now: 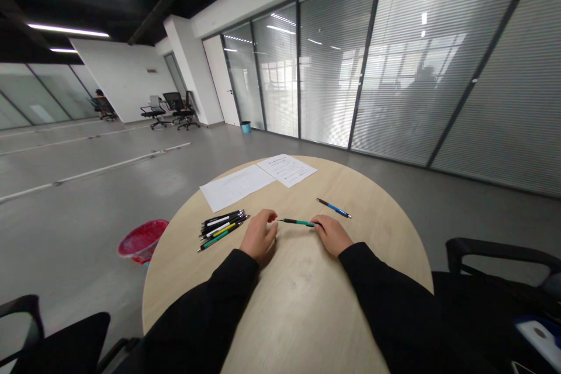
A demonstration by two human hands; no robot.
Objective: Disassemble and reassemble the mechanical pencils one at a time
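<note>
My right hand pinches the rear end of a green and black pen a little above or on the tabletop; I cannot tell if it touches the wood. The pen's thin tip points left, toward my left hand. That hand rests on its side with curved fingers and thumb apart, the tip close to its opening. Left of it lies a bunch of several pens with black, white, yellow and green barrels. A blue and black pen lies by itself beyond my right hand.
The round wooden table carries two printed sheets, a left paper and a right paper, near its far edge. A red basin is on the floor at left. Black chairs stand at the left and right.
</note>
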